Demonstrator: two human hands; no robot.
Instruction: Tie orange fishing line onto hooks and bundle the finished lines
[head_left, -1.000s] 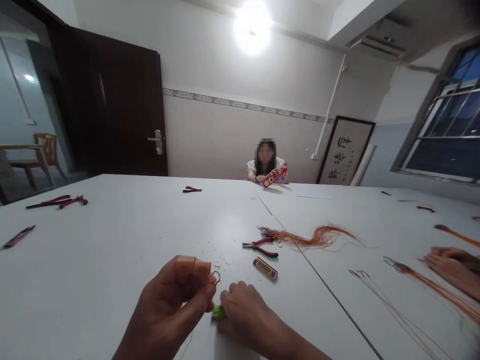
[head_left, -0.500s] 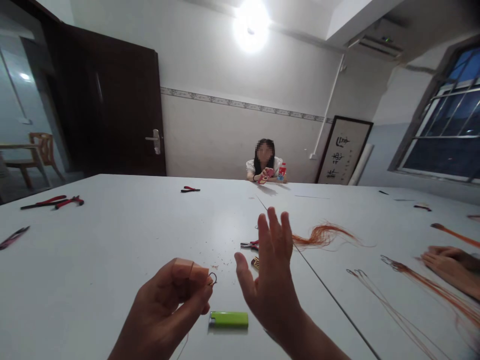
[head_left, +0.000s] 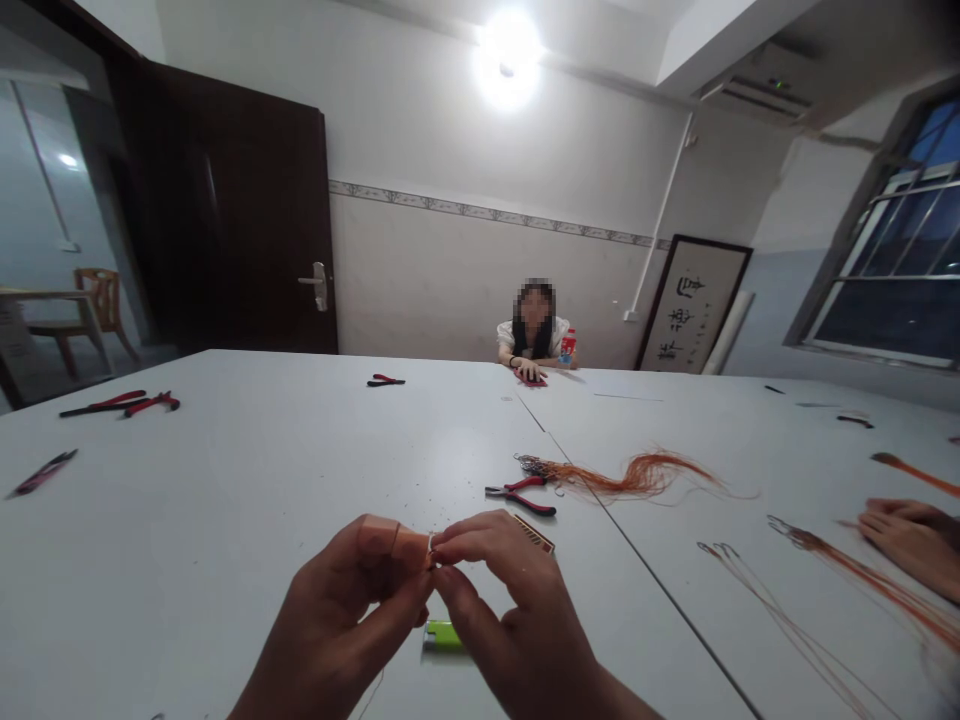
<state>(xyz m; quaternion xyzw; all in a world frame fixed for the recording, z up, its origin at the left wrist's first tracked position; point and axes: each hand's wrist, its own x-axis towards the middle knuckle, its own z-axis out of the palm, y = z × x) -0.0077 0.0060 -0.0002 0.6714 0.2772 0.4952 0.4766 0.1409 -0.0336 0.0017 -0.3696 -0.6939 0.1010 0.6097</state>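
My left hand (head_left: 337, 600) is closed in a pinch on a small fish hook (head_left: 431, 545), of which only a sliver shows. Tan tape wraps one of its fingers, and a thin line (head_left: 371, 692) hangs below. My right hand (head_left: 502, 590) meets it there, thumb and fingers pinched together at the hook; what lies between those fingertips is hidden. Under the hands a green lighter (head_left: 442, 637) is partly covered by my right hand. Just beyond are red-handled pliers (head_left: 529, 494) and a small dark and gold patterned piece (head_left: 536, 535), partly hidden.
Orange lines with hooks (head_left: 637, 475) lie beyond the pliers, and more hooked lines (head_left: 810, 545) are at right beside another person's hands (head_left: 911, 535). Several pliers (head_left: 154, 403) rest at left. A person (head_left: 534, 325) sits opposite near a bottle (head_left: 568, 347). A seam crosses the white table (head_left: 225, 500).
My right hand, raised with fingers spread before, has come down and left to pinch at the hook. The person opposite has lowered a pink phone to the table.
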